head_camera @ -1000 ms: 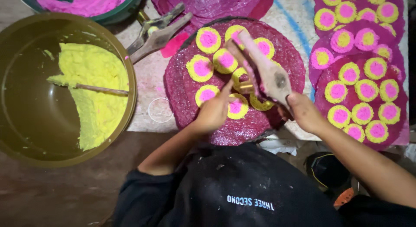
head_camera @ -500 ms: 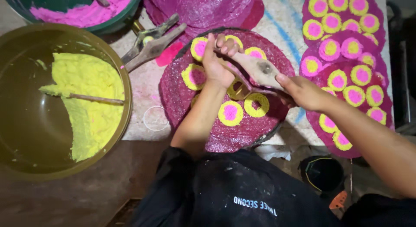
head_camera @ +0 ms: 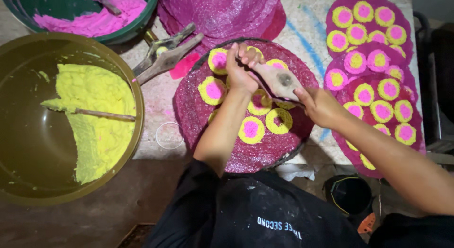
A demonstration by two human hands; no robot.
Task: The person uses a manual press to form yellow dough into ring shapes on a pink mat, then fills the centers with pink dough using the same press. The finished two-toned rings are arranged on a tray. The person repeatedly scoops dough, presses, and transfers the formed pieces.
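Two bowls [head_camera: 71,191] flank decorated magenta disc [head_camera: 246,153].

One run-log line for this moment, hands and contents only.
left hand: on press tool tip | right hand: grips press tool | magenta sheet: yellow-pink rounds | yellow paste bowl: beside

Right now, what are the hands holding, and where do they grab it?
A wooden press tool: right hand grips its handle end, left hand steadies its far end above the magenta disc.
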